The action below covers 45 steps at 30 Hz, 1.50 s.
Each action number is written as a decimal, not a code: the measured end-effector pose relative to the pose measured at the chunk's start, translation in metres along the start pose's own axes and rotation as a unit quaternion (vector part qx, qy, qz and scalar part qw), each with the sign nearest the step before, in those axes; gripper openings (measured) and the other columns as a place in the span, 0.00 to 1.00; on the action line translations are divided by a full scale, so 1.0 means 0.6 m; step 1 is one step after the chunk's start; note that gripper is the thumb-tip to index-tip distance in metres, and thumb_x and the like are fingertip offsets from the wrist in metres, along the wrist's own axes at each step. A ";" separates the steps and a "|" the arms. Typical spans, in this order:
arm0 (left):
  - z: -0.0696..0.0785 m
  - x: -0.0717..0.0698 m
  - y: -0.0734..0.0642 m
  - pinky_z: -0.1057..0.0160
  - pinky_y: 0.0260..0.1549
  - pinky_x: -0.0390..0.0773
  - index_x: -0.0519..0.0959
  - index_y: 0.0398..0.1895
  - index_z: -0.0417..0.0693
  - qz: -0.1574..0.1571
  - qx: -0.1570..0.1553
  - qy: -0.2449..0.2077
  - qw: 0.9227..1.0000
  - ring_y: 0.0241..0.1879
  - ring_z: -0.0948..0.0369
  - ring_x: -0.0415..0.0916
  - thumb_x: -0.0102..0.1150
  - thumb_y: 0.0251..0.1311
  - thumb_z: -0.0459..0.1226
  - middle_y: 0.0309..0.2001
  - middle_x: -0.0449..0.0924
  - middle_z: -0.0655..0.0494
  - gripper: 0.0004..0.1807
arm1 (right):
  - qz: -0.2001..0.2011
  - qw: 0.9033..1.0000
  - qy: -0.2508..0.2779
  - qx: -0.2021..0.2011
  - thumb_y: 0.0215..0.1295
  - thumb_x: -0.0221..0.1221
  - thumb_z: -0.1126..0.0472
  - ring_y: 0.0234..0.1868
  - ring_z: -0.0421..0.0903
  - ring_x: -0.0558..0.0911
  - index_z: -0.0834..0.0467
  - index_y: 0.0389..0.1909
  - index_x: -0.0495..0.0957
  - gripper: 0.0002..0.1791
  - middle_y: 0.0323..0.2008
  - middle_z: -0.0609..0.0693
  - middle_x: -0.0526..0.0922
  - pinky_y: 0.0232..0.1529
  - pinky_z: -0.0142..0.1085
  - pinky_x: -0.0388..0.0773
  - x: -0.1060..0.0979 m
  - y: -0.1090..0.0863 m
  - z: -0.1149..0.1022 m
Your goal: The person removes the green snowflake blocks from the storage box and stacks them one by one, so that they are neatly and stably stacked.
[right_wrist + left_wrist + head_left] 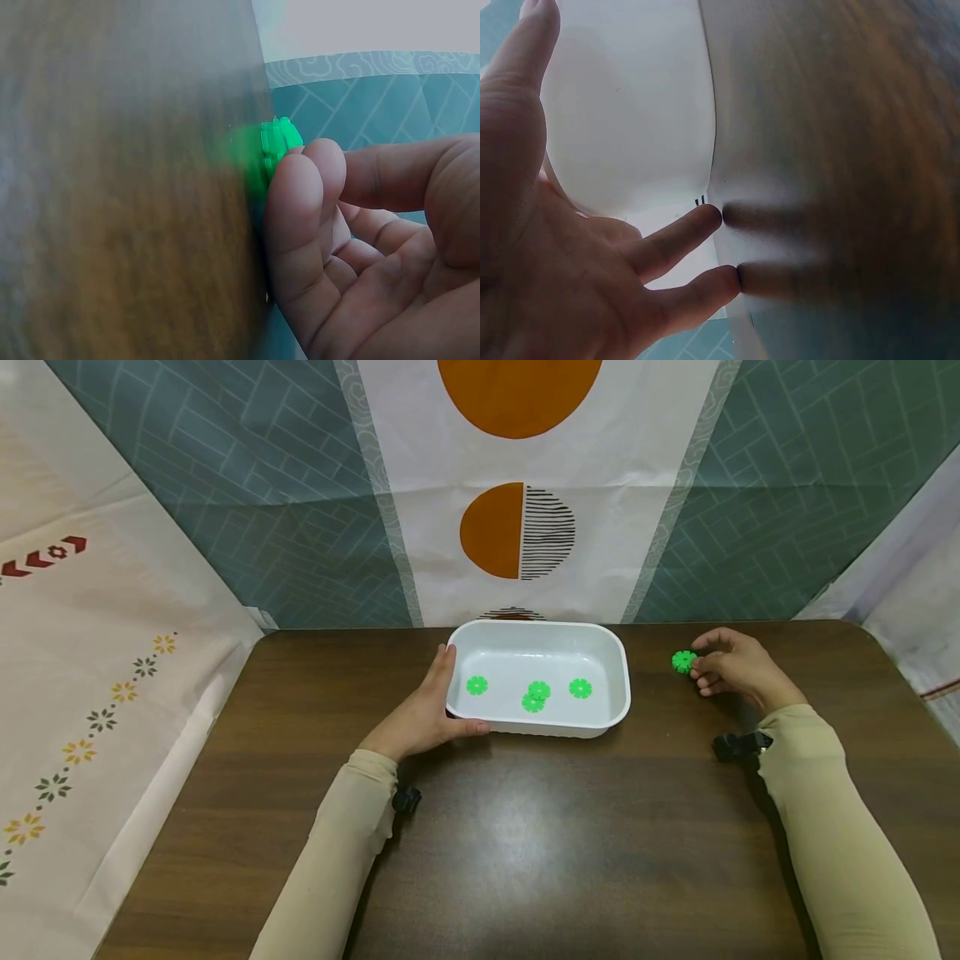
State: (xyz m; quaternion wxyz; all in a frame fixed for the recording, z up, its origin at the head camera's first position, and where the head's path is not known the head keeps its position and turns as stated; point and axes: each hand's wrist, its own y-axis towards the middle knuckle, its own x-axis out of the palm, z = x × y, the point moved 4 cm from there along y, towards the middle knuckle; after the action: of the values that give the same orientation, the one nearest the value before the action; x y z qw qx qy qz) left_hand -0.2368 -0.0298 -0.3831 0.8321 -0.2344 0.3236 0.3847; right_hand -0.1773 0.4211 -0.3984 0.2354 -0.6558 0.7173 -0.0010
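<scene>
A white rectangular tray point(540, 722) stands at the far side of the table. Several green flower-shaped discs lie in it, among them one at the left point(477, 685) and one at the right point(581, 688); two others overlap in the middle. My left hand point(420, 717) rests spread against the tray's left end, thumb along the front side, fingers along the left side. Two of its fingertips point(711, 216) reach the tabletop in the left wrist view. To the tray's right, my right hand point(731, 670) pinches another green notched disc point(279, 142) at its edge, close over the table.
The dark brown wooden table point(525, 843) ends at a patterned cloth backdrop point(300, 493) just behind the tray. A white cloth point(135, 718) with printed flowers hangs along the left side, and pale cloth point(915, 577) along the right. Each wrist wears a small black camera.
</scene>
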 end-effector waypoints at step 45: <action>0.000 0.000 -0.002 0.46 0.69 0.57 0.28 0.82 0.53 -0.001 -0.004 -0.003 1.000 0.76 0.44 0.47 0.75 0.50 0.59 0.81 0.23 0.49 0.73 | -0.021 0.993 0.009 -0.117 0.76 0.56 0.57 0.20 0.48 0.76 0.60 0.52 0.74 0.12 0.24 0.56 0.79 0.25 0.40 0.80 0.072 -0.041 -0.186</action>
State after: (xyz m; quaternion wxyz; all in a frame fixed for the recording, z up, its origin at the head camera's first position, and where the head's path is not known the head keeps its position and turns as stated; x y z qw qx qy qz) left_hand -0.2359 -0.0305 -0.3828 0.8323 -0.2373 0.3194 0.3859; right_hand -0.1931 0.3428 -0.3060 0.1506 -0.6939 0.7004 0.0722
